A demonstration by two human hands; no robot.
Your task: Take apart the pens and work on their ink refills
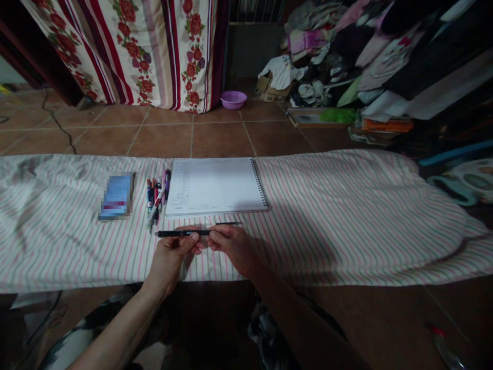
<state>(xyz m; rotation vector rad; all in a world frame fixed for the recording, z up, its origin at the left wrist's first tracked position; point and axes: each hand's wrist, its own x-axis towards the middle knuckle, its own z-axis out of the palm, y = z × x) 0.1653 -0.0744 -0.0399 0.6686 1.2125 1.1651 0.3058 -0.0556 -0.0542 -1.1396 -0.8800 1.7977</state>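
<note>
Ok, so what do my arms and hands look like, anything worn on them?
Your left hand and right hand are ungloved. The left forearm and right forearm are bare: no sleeve, watch or bracelet shows. Too dim to judge rings.

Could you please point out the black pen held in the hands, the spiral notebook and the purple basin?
Black pen [174, 234]: head view, on its barrel.
Spiral notebook [219, 185]: head view, on its white page.
Purple basin [233, 104]: head view, on its outer wall.

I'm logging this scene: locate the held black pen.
In the head view, the black pen is just left of centre, in the left hand, its right end meeting the right hand, below the spiral notebook.
</note>
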